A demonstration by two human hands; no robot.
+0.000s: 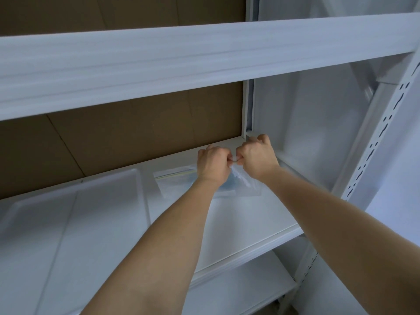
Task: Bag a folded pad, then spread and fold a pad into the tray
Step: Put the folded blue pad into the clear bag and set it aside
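Reaching deep onto the smooth white metal shelf (238, 223), both bare forearms are extended toward its back right corner. A small piece of thin, crinkled white material (236, 159) is pinched between the left hand (213, 163) and the right hand (256, 159), whose curled fingers are pressed close together, knuckle to knuckle. Whether this piece is the pad or an edge of plastic cannot be told. Beneath the wrists, a flat clear plastic zip bag (179, 181) is laid on the shelf, a bluish folded pad (229, 184) being dimly seen inside it. A shallow rectangular white plastic tray (138, 178) with rounded corners is set just to the bag's left. Brown corrugated cardboard (127, 133) is stood behind the shelf.
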